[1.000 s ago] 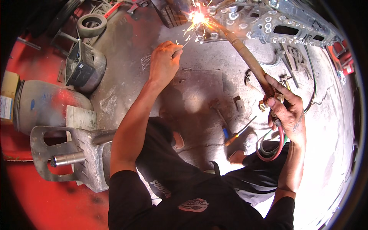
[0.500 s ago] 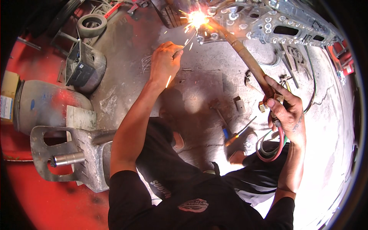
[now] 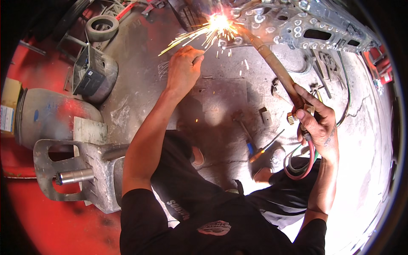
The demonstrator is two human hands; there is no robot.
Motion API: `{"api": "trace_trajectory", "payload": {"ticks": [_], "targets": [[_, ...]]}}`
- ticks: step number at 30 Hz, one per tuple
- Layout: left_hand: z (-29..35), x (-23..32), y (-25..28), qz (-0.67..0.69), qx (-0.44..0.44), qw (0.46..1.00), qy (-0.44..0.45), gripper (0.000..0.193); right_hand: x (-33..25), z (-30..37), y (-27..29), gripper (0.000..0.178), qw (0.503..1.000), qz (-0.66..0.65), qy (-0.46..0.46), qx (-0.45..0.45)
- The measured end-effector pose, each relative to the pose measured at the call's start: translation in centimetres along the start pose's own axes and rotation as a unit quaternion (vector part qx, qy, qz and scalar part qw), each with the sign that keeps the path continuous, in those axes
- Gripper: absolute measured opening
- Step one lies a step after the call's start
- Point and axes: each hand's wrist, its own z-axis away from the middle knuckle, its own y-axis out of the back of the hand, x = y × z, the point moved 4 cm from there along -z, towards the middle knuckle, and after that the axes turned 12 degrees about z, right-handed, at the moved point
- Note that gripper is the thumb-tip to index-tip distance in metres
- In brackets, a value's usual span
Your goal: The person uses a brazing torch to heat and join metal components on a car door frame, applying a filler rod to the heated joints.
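My right hand (image 3: 321, 121) is wrapped round the valve end of a gas welding torch (image 3: 272, 61), whose long brass-coloured tube slants up and left. Red and green hoses (image 3: 312, 155) loop down from its base. At the torch's tip a white-hot glare with flying sparks hides the exact spot being heated, at the left edge of a bare metal car panel (image 3: 293, 32) with many round marks and slots. Just below the glare, my left hand (image 3: 182, 70) pinches a thin welding rod (image 3: 207, 47); its far end is lost in the sparks.
On the floor between my feet lie a hammer (image 3: 245, 134) and a screwdriver (image 3: 267, 145). A grey stool (image 3: 102, 163) lies tipped at my left, near a drum (image 3: 53, 114) and a black box (image 3: 88, 74). Farther back is a tyre (image 3: 102, 29). Clamping pliers (image 3: 333, 66) lie under the panel.
The sparks have grown and now spray in a wide fan to the lower left, over my left hand. Both hands and the torch stay almost in place.
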Motion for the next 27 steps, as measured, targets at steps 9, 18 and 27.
{"api": "trace_trajectory", "payload": {"ticks": [9, 18, 27], "targets": [[4.7, -0.9, -1.8, 0.434, -0.007, 0.867, 0.244, 0.03, 1.2, 0.7, -1.6, 0.055, 0.998, -0.038, 0.0, -0.053], [9.5, -0.8, -3.1, 0.618, -0.05, 0.661, 0.423, 0.038, 4.2, -2.6, -14.0, 0.067, 0.952, -0.101, 0.23, -0.174], [10.0, -4.3, -2.7, 0.505, -0.003, 0.713, 0.486, 0.039, 41.3, -12.9, -1.9, 0.036, 0.903, 0.426, 0.056, 0.02]]}}
